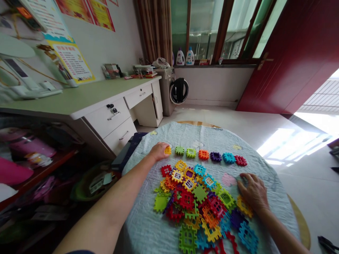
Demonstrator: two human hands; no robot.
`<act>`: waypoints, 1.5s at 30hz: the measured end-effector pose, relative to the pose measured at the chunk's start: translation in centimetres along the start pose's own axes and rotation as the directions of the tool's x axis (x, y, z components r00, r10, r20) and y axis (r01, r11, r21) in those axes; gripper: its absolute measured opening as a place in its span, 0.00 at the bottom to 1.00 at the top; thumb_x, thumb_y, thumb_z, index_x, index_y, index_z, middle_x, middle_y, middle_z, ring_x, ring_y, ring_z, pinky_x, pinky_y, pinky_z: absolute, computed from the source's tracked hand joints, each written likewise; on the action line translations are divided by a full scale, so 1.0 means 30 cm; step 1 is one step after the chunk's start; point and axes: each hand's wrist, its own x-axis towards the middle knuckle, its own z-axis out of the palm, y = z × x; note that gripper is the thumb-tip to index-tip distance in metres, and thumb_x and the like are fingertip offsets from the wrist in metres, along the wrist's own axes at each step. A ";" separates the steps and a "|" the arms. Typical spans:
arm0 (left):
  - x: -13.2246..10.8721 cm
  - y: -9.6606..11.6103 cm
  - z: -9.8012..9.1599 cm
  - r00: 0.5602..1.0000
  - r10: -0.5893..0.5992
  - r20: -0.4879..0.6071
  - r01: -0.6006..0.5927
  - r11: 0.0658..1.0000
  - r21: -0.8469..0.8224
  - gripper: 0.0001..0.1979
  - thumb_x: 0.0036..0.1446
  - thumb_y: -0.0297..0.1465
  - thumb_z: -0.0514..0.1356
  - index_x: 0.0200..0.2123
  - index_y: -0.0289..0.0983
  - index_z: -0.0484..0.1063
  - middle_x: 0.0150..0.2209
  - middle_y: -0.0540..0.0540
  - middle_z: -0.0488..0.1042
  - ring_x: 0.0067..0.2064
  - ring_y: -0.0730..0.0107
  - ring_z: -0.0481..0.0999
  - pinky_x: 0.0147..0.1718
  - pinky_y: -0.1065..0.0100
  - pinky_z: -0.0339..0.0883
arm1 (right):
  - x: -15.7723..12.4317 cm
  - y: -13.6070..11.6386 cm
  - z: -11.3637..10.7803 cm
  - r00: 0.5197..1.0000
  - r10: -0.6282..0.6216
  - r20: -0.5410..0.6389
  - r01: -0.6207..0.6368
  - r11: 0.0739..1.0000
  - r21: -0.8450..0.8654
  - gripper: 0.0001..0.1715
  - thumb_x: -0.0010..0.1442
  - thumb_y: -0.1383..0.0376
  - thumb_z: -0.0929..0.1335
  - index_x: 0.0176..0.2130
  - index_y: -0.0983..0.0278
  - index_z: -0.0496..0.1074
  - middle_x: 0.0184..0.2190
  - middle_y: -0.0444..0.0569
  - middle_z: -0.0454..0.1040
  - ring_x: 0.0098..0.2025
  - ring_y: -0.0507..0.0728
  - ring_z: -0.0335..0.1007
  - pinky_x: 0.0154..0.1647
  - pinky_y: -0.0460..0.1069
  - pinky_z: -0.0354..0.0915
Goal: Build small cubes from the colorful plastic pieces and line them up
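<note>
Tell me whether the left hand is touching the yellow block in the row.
Touching: in the head view, the left hand holds the yellow block, with no gap showing between them.

Holds the left arm (pixel 116 197) out long and far in front, almost straight and bare. Has the left hand (pixel 160 151) at the end of it, back facing up, with fingers bent and close together in a small grip. Puts the right hand (pixel 253 192) nearer and off to the right, palm down, with fingers a little curled and loose. Has the right arm (pixel 279 227) bare too, slanting in from the bottom corner. Holds both hands well apart.
</note>
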 end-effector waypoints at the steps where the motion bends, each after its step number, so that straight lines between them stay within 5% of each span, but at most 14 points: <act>1: 0.023 0.003 0.010 1.000 0.011 0.017 -0.011 1.000 -0.007 0.23 0.46 0.33 0.65 0.49 0.38 0.72 0.48 0.43 0.76 0.50 0.58 0.73 0.53 0.64 0.64 | 0.000 -0.003 -0.003 1.000 0.003 0.001 -0.003 1.000 -0.001 0.22 0.58 0.52 0.61 0.45 0.60 0.72 0.47 0.53 0.72 0.48 0.65 0.66 0.50 0.59 0.61; 9: 0.106 -0.031 0.047 0.985 0.060 0.164 -0.055 0.998 -0.035 0.27 0.39 0.31 0.67 0.47 0.37 0.73 0.49 0.44 0.74 0.48 0.62 0.73 0.50 0.69 0.65 | -0.002 -0.020 -0.020 1.000 0.016 0.011 -0.016 1.000 0.000 0.19 0.59 0.54 0.62 0.44 0.60 0.72 0.47 0.54 0.72 0.48 0.65 0.66 0.49 0.58 0.61; 13: 0.125 -0.043 0.040 0.974 0.077 0.213 -0.075 0.997 -0.019 0.20 0.38 0.33 0.66 0.39 0.36 0.76 0.44 0.45 0.74 0.45 0.61 0.73 0.46 0.68 0.66 | -0.003 -0.021 -0.022 1.000 0.019 0.022 -0.019 1.000 0.000 0.20 0.59 0.54 0.61 0.45 0.60 0.72 0.48 0.54 0.72 0.49 0.65 0.66 0.50 0.58 0.61; 33: 0.175 -0.046 0.027 0.957 0.054 0.283 -0.065 0.997 0.028 0.25 0.35 0.32 0.66 0.42 0.39 0.75 0.46 0.45 0.74 0.45 0.59 0.73 0.46 0.68 0.67 | -0.002 -0.019 -0.021 0.999 0.030 0.027 -0.030 0.999 0.009 0.19 0.59 0.54 0.62 0.45 0.59 0.72 0.47 0.53 0.72 0.49 0.64 0.65 0.49 0.58 0.61; 40: 0.080 -0.050 0.026 0.986 -0.012 0.167 0.010 1.000 0.014 0.41 0.36 0.26 0.65 0.59 0.37 0.63 0.60 0.38 0.62 0.59 0.52 0.65 0.58 0.61 0.61 | -0.001 -0.014 -0.018 0.999 0.027 0.037 -0.027 1.000 0.008 0.20 0.59 0.54 0.62 0.45 0.60 0.72 0.48 0.54 0.72 0.49 0.65 0.65 0.49 0.59 0.60; 45: -0.117 -0.031 0.021 0.998 -0.044 -0.041 0.040 0.994 -0.099 0.34 0.45 0.28 0.63 0.58 0.36 0.63 0.62 0.36 0.60 0.63 0.50 0.60 0.62 0.54 0.55 | 0.000 -0.010 -0.011 1.000 0.015 0.010 -0.015 1.000 0.023 0.20 0.58 0.54 0.62 0.45 0.60 0.72 0.47 0.54 0.72 0.48 0.65 0.65 0.48 0.59 0.61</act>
